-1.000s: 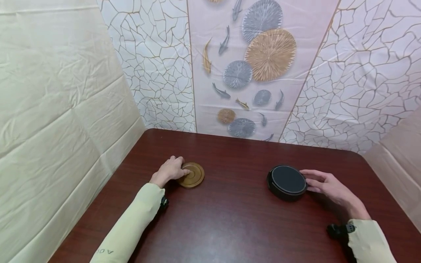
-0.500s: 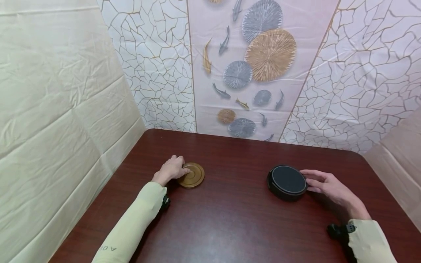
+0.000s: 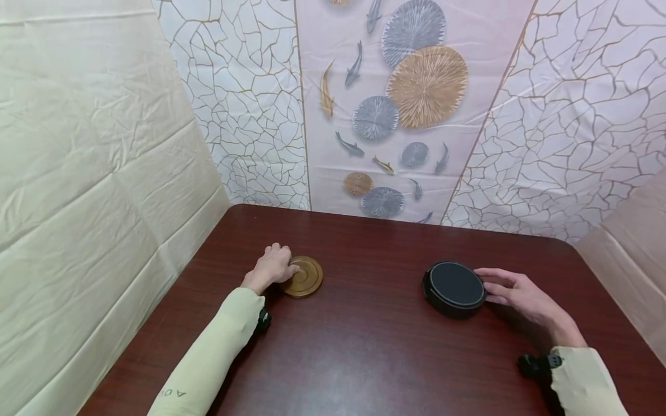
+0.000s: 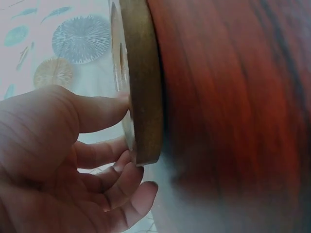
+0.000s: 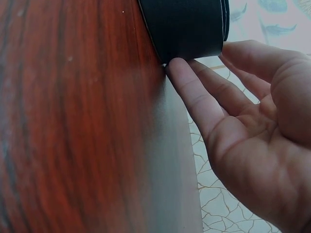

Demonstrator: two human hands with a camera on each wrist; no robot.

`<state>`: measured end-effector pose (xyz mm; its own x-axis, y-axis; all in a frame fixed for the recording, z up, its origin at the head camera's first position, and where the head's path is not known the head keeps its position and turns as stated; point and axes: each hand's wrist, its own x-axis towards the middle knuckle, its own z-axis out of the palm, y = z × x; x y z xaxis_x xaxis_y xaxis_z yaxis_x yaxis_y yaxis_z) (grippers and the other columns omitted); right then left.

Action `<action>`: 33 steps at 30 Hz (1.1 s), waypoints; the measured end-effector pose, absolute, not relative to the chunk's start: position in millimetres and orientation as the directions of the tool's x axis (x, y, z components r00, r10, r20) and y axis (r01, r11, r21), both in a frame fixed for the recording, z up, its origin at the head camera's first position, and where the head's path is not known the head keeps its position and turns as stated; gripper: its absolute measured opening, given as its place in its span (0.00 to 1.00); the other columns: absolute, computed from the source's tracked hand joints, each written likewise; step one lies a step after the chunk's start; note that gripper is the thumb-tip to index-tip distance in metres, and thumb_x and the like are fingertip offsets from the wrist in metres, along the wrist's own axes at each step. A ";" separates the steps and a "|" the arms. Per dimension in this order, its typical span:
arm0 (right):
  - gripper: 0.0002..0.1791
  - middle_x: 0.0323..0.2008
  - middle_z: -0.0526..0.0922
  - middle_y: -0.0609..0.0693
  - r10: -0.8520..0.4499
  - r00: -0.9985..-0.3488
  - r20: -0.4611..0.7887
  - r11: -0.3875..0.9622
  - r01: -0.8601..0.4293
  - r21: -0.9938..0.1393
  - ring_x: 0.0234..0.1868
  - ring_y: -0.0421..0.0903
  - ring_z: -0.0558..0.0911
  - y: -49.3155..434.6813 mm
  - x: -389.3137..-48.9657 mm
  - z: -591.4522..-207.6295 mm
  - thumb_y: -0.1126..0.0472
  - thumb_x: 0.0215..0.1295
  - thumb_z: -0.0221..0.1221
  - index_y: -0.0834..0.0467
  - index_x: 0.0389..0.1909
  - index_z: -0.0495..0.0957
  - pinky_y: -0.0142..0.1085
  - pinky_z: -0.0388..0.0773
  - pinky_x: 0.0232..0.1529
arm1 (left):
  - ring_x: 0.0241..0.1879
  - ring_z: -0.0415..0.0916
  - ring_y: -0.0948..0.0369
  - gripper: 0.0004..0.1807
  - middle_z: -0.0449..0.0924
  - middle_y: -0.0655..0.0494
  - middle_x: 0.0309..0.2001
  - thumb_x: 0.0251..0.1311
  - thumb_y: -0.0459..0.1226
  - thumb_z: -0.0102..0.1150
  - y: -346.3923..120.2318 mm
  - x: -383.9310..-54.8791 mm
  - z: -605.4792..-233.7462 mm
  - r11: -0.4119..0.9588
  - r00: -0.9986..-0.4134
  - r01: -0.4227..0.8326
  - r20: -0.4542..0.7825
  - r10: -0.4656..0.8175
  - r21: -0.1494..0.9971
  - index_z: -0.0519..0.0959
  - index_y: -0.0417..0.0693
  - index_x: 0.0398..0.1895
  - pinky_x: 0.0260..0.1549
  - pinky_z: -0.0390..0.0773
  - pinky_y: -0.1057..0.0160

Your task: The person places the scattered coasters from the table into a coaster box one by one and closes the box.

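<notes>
A flat round brown-gold disc (image 3: pixel 306 276) with concentric rings lies on the table at the left. My left hand (image 3: pixel 269 270) is at its left edge. In the left wrist view the thumb (image 4: pixel 104 112) touches the disc's upper face, while loosely bent fingers (image 4: pixel 127 187) meet its rim (image 4: pixel 143 87). To the right stands a low round black container (image 3: pixel 454 289) with a flat dark top. My right hand (image 3: pixel 525 296) touches its right side. In the right wrist view, mostly straight fingertips (image 5: pixel 179 68) rest against the black side wall (image 5: pixel 189 29).
Both things stand on a dark red-brown wooden table (image 3: pixel 343 346) with rounded far corners. A patterned cloth backdrop (image 3: pixel 250 110) rises behind it, and a cream cloth wall (image 3: pixel 99 173) runs along the left. Each wrist wears a small black camera (image 3: pixel 536 365).
My left wrist and sleeve have shifted very slightly; the hand stays at the disc. My right hand and the black container have not visibly moved.
</notes>
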<state>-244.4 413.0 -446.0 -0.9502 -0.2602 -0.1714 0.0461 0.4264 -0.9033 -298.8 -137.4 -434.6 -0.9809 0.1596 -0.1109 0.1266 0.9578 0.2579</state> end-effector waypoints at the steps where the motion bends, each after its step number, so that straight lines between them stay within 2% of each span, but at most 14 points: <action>1: 0.34 0.51 0.81 0.36 -0.261 -0.950 -0.171 0.428 0.045 -0.903 0.49 0.36 0.84 413.3 -244.4 -445.9 0.53 0.68 0.61 0.62 0.70 0.63 0.36 0.83 0.48 | 0.48 0.67 0.45 0.16 0.71 0.39 0.48 0.65 0.47 0.61 -136.7 -298.5 -434.1 0.958 -0.983 0.130 -0.095 0.159 0.256 0.75 0.42 0.38 0.39 0.75 0.51; 8: 0.34 0.51 0.81 0.36 -0.259 -0.950 -0.172 0.420 0.050 -0.906 0.49 0.36 0.84 414.7 -245.1 -446.6 0.53 0.68 0.61 0.62 0.70 0.63 0.36 0.83 0.48 | 0.51 0.72 0.40 0.20 0.74 0.36 0.48 0.64 0.46 0.62 -130.2 -294.8 -430.2 0.962 -0.988 0.153 0.006 0.156 0.225 0.73 0.38 0.45 0.43 0.78 0.45; 14: 0.33 0.49 0.81 0.32 -0.279 -0.947 -0.163 0.413 0.035 -0.910 0.49 0.35 0.84 413.7 -246.5 -448.1 0.55 0.69 0.59 0.64 0.70 0.62 0.35 0.83 0.48 | 0.45 0.80 0.41 0.19 0.81 0.38 0.43 0.62 0.45 0.63 -129.1 -292.5 -428.1 0.959 -0.986 0.165 0.056 0.156 0.232 0.70 0.40 0.43 0.40 0.79 0.44; 18: 0.33 0.51 0.81 0.34 -0.284 -0.946 -0.159 0.413 0.029 -0.910 0.49 0.35 0.84 413.9 -245.8 -447.7 0.55 0.70 0.59 0.64 0.70 0.62 0.35 0.83 0.48 | 0.42 0.78 0.46 0.19 0.78 0.44 0.40 0.61 0.46 0.64 -129.7 -290.7 -424.6 0.941 -0.985 0.170 0.060 0.160 0.291 0.70 0.44 0.44 0.38 0.78 0.48; 22: 0.33 0.51 0.81 0.36 -0.284 -0.947 -0.153 0.421 0.020 -0.907 0.49 0.35 0.84 414.0 -245.2 -447.3 0.54 0.70 0.59 0.64 0.70 0.62 0.35 0.83 0.48 | 0.42 0.74 0.50 0.19 0.76 0.47 0.43 0.62 0.45 0.64 -128.4 -288.5 -417.8 0.917 -0.981 0.196 0.067 0.185 0.348 0.71 0.47 0.49 0.41 0.76 0.51; 27: 0.33 0.50 0.81 0.33 -0.280 -0.947 -0.161 0.421 0.030 -0.907 0.49 0.35 0.84 413.9 -246.3 -448.3 0.55 0.69 0.59 0.64 0.70 0.62 0.36 0.83 0.48 | 0.43 0.75 0.52 0.14 0.78 0.47 0.44 0.65 0.41 0.61 -124.8 -286.0 -404.2 0.870 -0.971 0.237 0.086 0.221 0.432 0.74 0.46 0.50 0.44 0.76 0.51; 33: 0.32 0.49 0.81 0.32 -0.285 -0.946 -0.155 0.419 0.022 -0.908 0.48 0.36 0.84 414.5 -247.1 -448.9 0.55 0.70 0.59 0.63 0.70 0.63 0.35 0.83 0.48 | 0.44 0.77 0.54 0.12 0.81 0.50 0.43 0.66 0.39 0.58 -121.5 -284.3 -394.0 0.810 -0.972 0.228 0.074 0.224 0.540 0.77 0.48 0.50 0.46 0.76 0.54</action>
<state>-247.1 414.5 -448.9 -0.9459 -0.2852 -0.1546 0.0221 0.4189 -0.9078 -284.3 -121.5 -394.0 -0.9718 0.2240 0.0739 0.2278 0.8101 0.5402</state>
